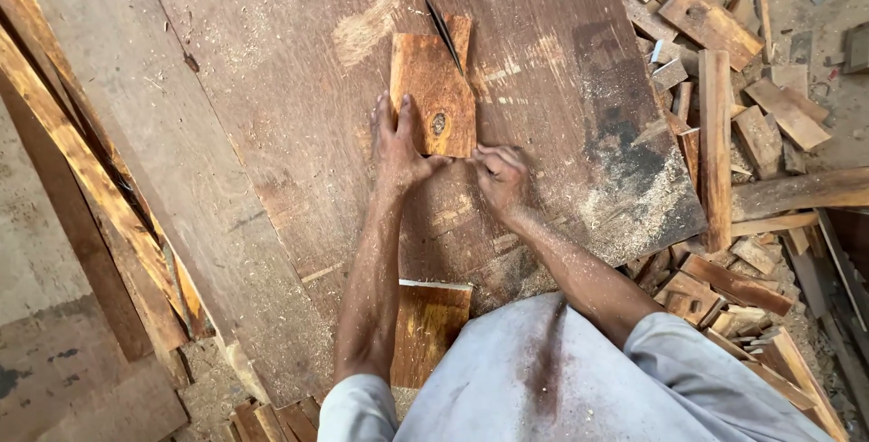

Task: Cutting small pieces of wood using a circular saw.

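A small reddish-brown wood block (439, 89) with a dark knot lies flat on a large saw table top (299, 98). A thin dark saw blade (443, 33) rises through the table and sits in the block's far edge. My left hand (398, 143) rests on the block's near left corner, fingers stretched along its side, thumb under its near edge. My right hand (500, 178) is curled at the block's near right corner, fingertips touching its edge.
A heap of wood offcuts (724, 89) covers the ground to the right. Another wood piece (427, 329) leans at the table's near edge by my body. Long planks (81, 180) lie along the left. Sawdust is strewn over the table.
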